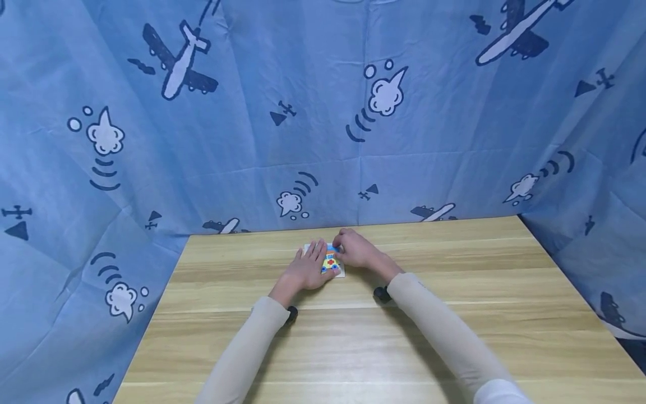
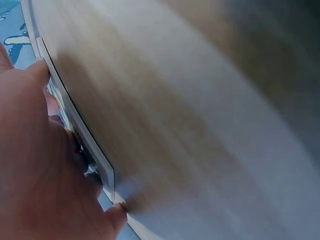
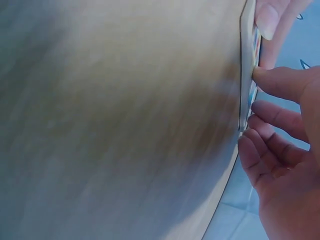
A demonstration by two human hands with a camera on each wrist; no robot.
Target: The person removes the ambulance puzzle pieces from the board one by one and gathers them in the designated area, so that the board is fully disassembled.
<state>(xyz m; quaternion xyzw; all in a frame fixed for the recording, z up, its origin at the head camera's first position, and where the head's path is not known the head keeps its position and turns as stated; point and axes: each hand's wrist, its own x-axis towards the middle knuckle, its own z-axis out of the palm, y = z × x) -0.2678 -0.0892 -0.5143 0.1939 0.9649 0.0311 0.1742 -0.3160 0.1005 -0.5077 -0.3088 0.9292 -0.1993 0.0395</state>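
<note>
Bright yellow, blue and red, just below the middle of the frame: that's a small pale-edged board [image 1: 331,261] bearing a vehicle picture with a red cross, lying near the far edge of the tabletop [image 1: 333,336]. Left hand [image 1: 308,271] on it, palm down across the board's left part, this grip flat with its fingers straight and apart! Over to the right hand [image 1: 355,250], fingers bent at the board's upper right, thumb and index tips touching it; whether that grip is clamped on any part, I cannot tell. Beige sleeves [image 1: 449,331] reach in from the bottom of the frame, and beyond, blue cloth [image 1: 313,123] printed with aeroplanes fills the top.
</note>
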